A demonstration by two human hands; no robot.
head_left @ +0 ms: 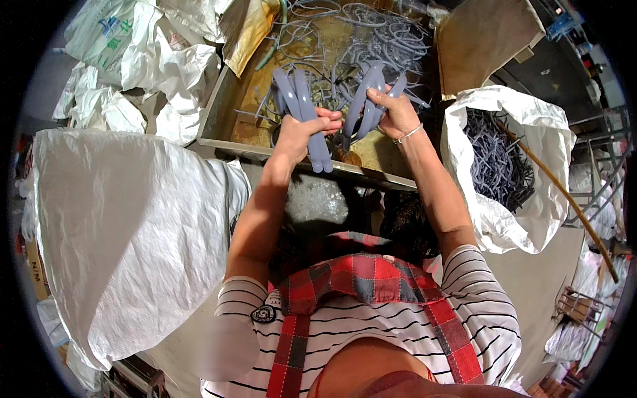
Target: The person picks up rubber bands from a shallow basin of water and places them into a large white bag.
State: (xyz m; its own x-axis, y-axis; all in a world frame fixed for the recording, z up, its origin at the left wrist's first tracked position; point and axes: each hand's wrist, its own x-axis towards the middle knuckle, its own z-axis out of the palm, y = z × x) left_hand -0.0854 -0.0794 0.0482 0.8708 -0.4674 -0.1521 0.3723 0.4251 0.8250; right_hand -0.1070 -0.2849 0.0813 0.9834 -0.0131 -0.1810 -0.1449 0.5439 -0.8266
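My left hand [296,137] is wrapped round a pair of glossy grey-blue plastic strips [302,89], which stick out above and below the fist; its outer fingers point to the right. A short gap away, my right hand [399,114] grips a bunch of similar grey-blue strips [367,86], bent into loops, with the thumb on top. Both hands are over the near side of a shallow metal tray [211,125]. Thin grey plastic strands [395,40] lie tangled in the tray behind the hands, on a wet-looking brownish bottom.
A large white woven sack [126,245] stands at the left. At the right, an open white sack [531,229] holds dark grey scraps [494,159], with a wooden stick [564,189] across it. A brown board [488,43] rises beside the tray; crumpled white bags [166,86] lie at the far left.
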